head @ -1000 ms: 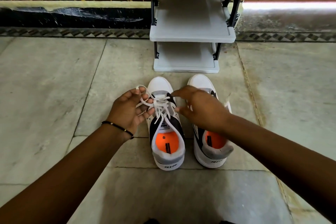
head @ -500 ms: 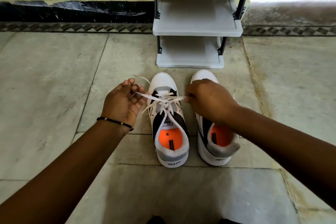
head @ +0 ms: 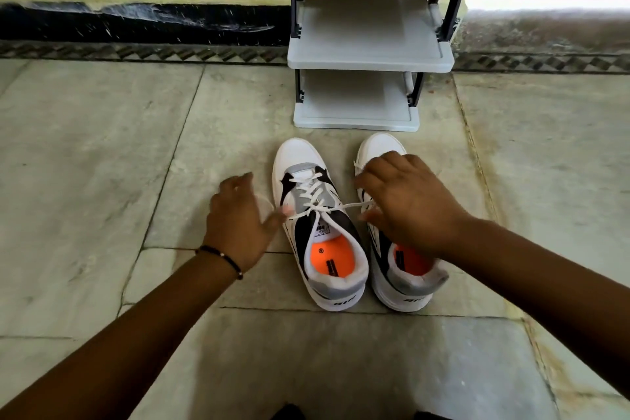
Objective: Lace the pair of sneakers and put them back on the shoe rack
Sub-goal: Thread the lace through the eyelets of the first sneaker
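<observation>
Stone floor (head: 102, 147), rack (head: 370, 58) ahead: left hand (head: 238, 215) and right hand (head: 405, 204) pinching lace (head: 317, 208) ends of left sneaker (head: 317, 222), tightening; next, knotting.

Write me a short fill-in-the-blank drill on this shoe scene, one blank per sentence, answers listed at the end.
1. Both sneakers stand on the ____, in front of the rack.
2. The insoles are ____ in colour.
3. The beaded bracelet sits on the ____ wrist.
4. The lace being pulled by both hands belongs to the ____ sneaker.

Answers: floor; orange; left; left
</observation>
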Motion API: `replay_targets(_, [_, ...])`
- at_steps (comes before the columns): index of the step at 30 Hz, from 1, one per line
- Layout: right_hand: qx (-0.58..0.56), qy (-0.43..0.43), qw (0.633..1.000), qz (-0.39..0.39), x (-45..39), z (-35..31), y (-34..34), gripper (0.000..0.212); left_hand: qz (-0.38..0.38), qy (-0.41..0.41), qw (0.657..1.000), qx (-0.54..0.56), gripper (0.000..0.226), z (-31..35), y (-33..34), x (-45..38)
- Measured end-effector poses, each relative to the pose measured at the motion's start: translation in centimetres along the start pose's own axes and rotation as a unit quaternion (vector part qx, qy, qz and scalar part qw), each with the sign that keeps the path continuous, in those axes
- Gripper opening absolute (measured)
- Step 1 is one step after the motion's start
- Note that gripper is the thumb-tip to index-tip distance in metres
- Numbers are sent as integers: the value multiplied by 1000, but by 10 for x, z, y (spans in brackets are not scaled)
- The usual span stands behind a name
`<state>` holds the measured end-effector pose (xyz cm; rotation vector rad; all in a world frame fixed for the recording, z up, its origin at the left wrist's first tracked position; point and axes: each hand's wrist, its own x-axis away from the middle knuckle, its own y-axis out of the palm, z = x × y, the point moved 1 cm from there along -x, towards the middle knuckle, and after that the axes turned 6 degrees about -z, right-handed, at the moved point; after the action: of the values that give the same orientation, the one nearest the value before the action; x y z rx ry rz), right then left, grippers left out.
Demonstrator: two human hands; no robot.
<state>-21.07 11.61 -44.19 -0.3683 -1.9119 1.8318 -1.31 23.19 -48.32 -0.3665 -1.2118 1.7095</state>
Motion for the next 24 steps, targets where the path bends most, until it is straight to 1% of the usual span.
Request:
replay_targets(1, [-26,-21,999,-5,-3,-6,2,51,-9,50,997,-58,95,9,3,6])
replay_targets(2, [-53,-32,998,-23,-6,-13,5,57,-30,88,989,-112,102,19,7,11])
replay_targets(3, [-75,-28,996,-48,-7,-21,9,58,-54,107,980,-157,101,24,13,13])
replay_targets(4, [-91,-14,994,-64,-7,-29,15,54,-67,117,974,-184,94,26,17,15])
replay_targets(5, [-100,3,993,-67,-4,-36,20,47,-61,128,970,-198,86,27,18,17])
replay_targets(8, [-119,44,991,-47,11,-52,28,33,-17,198,948,-247,66,23,19,22])
replay_targets(10, [-137,57,988,-45,19,-58,29,31,-5,234,933,-274,59,21,19,26])
replay_targets(12, [-151,67,985,-46,22,-60,28,35,3,256,927,-275,56,21,20,28])
replay_targets(15, [-170,67,981,-59,20,-56,26,40,4,255,927,-274,52,22,18,26])
replay_targets(17, [-199,71,976,-59,17,-49,23,39,10,218,940,-261,46,23,16,26])
replay_targets(20, [-259,69,963,-36,11,-41,19,22,23,175,962,-208,28,26,17,27])
replay_targets(21, [-265,63,962,-30,9,-39,18,19,11,164,969,-187,24,28,18,27])
replay_targets(24, [-263,47,964,-12,4,-38,16,18,-1,137,986,-98,21,29,19,26])
